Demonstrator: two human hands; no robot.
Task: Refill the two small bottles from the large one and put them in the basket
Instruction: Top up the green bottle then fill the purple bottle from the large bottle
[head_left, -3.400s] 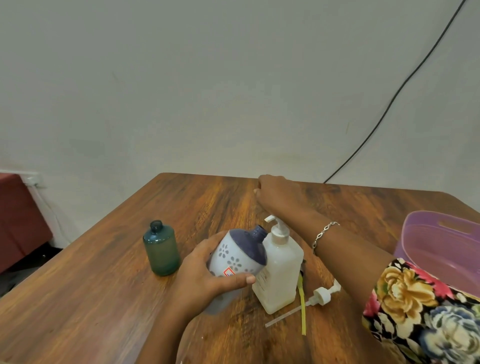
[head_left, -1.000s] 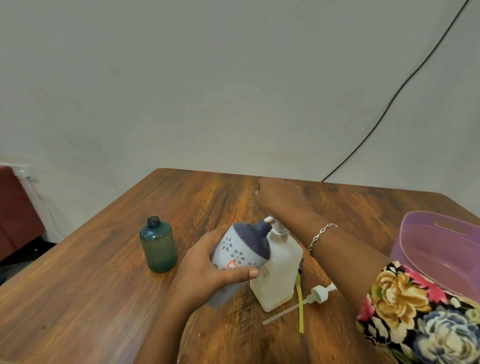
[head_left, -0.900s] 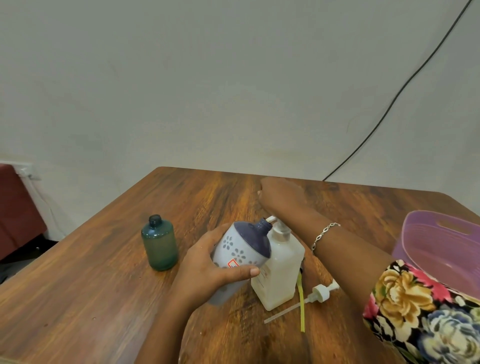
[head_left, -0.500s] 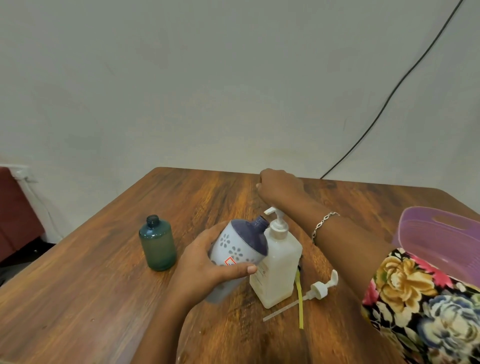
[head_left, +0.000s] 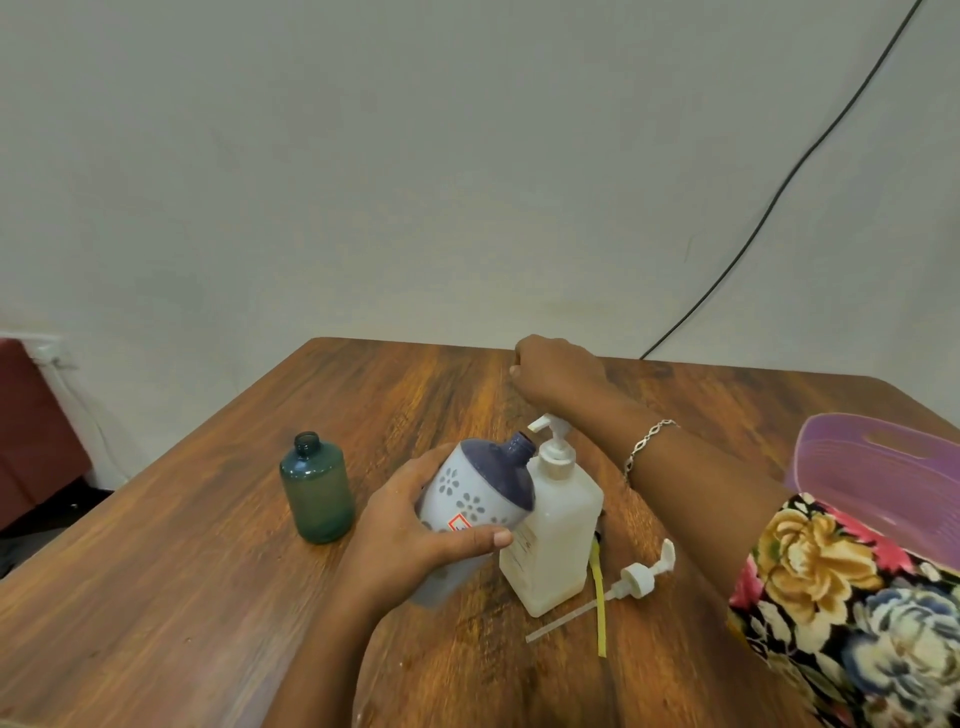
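Large pump bottle (head_left: 550, 535), milky white, stands upright near the middle of the wooden counter (head_left: 182, 597), its pump head on top with the spout turned to the left; the small flowered bottle (head_left: 480, 493), white with a dark blue shoulder and an uncapped neck, leans tilted against its left side, the open mouth just under the spout; the left hand (head_left: 410, 540) grips this bottle, its fingers (head_left: 410, 480) wrapped round the far side and the thumb clamped across the label; the right hand (head_left: 556, 371) hangs above and behind the pump head, fingers curled together in a fist with nothing seen in them; whether the wrist touches the pump I cannot tell; a bracelet (head_left: 647, 447) circles that wrist. The green small bottle (head_left: 317, 491) stands upright and uncapped to the left, apart from the hand; a loose pump (head_left: 641, 577) with its tube lies just right of the large bottle, beside a yellow strip (head_left: 599, 603); the purple basket (head_left: 883, 467) sits at the right edge, partly behind a floral sleeve (head_left: 841, 597).
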